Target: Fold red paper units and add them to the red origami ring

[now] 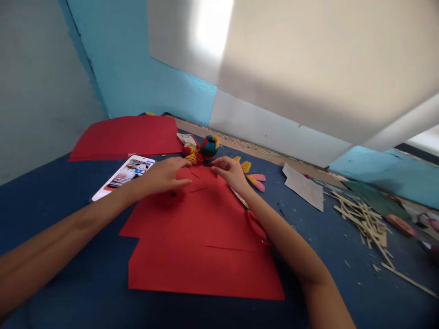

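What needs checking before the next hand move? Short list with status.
1. Left hand fingers parted, nothing seen between them: ok.
2. Right hand fingers gripping a piece: cannot tell, too small and blurred.
3. Scissors clear of the right forearm: not ok, handles partly hidden by it.
4. Phone screen lit: ok.
5. Phone fully in view: not ok, left forearm overlaps its lower edge.
6. Thin sticks off the red paper: ok.

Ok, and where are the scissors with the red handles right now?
In the head view, the red-handled metal scissors lie right of centre, along the large red paper's right edge, partly under the right forearm.
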A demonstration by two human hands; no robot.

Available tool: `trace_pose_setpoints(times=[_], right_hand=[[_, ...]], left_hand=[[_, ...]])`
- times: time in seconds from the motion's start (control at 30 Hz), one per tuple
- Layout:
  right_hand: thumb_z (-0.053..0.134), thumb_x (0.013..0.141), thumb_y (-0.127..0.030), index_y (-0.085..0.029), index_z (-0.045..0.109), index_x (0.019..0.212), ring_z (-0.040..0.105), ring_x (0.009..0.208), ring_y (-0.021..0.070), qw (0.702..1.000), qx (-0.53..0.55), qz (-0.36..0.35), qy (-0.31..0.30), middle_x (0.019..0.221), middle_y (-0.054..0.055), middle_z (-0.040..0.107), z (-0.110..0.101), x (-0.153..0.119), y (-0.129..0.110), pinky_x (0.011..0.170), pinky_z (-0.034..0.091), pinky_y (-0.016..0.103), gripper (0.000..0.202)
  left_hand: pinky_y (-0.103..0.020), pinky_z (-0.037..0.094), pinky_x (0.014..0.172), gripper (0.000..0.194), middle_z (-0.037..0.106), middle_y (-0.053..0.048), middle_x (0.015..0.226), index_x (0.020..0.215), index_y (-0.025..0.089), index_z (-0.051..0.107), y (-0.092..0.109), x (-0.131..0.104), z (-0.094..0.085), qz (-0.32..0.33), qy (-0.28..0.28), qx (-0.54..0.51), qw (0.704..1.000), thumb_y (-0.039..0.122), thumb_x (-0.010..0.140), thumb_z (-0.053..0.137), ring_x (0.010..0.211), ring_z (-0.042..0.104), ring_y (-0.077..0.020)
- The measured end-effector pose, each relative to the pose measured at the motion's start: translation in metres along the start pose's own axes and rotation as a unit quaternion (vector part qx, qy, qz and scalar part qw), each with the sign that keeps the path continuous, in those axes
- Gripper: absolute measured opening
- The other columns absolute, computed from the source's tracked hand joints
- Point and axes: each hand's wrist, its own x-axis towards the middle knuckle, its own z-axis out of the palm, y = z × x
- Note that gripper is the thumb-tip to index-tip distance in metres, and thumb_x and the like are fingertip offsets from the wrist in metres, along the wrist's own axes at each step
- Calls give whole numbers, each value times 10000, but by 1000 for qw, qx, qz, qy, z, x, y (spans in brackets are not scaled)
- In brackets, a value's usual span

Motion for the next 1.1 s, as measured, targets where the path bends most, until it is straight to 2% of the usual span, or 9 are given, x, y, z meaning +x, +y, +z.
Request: trace_pose_setpoints(times=[0.07, 0.1, 0.23, 0.37, 0.4, 0.5, 0.6, 0.77, 1.1], right_hand=[[700, 692, -289, -164, 626, 805, 575, 583, 115, 1000, 28, -1, 7, 681, -5, 635, 4, -13, -3, 579, 462, 247, 184], [700, 694, -293, -168, 619, 798, 590, 605, 121, 999, 47, 0, 1, 704, 2, 645, 7, -21, -4, 596, 474, 252, 181], [662, 762, -332, -170, 623, 858, 634, 694, 138, 999, 51, -15, -10, 779, 28, 664, 7, -47, -7, 634, 502, 258, 193], [755, 698, -340, -197, 554, 1186, 650, 954, 182, 993, 2, -75, -91, 1153, 97, 640, -4, -64, -10, 785, 521, 299, 546], [766, 689, -332, -197, 546, 1209, 646, 968, 185, 991, -5, -81, -107, 1178, 103, 633, -5, -67, -11, 798, 521, 305, 580], [708, 758, -328, -176, 632, 1083, 660, 854, 162, 993, -4, -52, -103, 1023, 78, 695, -4, -70, -10, 735, 527, 284, 366], [672, 795, -332, -182, 681, 952, 664, 794, 151, 997, 28, -21, -74, 893, 47, 717, 2, -72, -13, 703, 522, 269, 217], [683, 781, -305, -188, 693, 853, 666, 727, 141, 998, 53, -12, -43, 808, 33, 724, 8, -75, -22, 660, 512, 251, 138], [779, 644, -288, -191, 673, 756, 682, 714, 133, 966, 225, 123, -26, 773, 7, 722, 16, -76, -23, 694, 544, 260, 182]], left_hand=[[-398, 379, 1009, 707, 501, -182, 1372, 1339, 95, 445, 17, 2, 5, 63, -14, -7, 998, 437, 760, 661, 1235, 475, -327], [-388, 381, 1013, 692, 497, -181, 1379, 1346, 89, 435, 26, 3, 7, 81, -25, -9, 996, 414, 777, 657, 1237, 478, -314], [-357, 467, 871, 343, 657, -133, 1181, 1179, 131, 590, 49, 0, 11, 108, -49, -12, 993, 301, 886, 536, 1044, 617, -264], [-322, 485, 778, 303, 701, -103, 1097, 1139, 161, 623, 51, -4, 14, 91, -56, -67, 992, 302, 890, 524, 927, 660, -236], [-311, 485, 775, 294, 703, -95, 1094, 1130, 167, 627, 50, -5, 15, 87, -56, -93, 990, 299, 889, 520, 928, 662, -227], [-278, 489, 733, 258, 718, -79, 1043, 1058, 170, 649, 50, -9, 18, 70, -44, -154, 985, 298, 889, 503, 896, 668, -205], [-268, 484, 699, 243, 724, -75, 997, 1003, 170, 658, 51, -13, 18, 49, -16, -163, 985, 314, 884, 504, 860, 669, -199], [-243, 452, 616, 230, 739, -43, 896, 947, 180, 678, 55, -19, 13, 21, -39, -179, 983, 344, 869, 538, 730, 665, -171], [-243, 420, 638, 204, 746, -35, 859, 924, 174, 697, 58, -22, 17, 11, -18, -195, 981, 273, 876, 525, 741, 663, -165]])
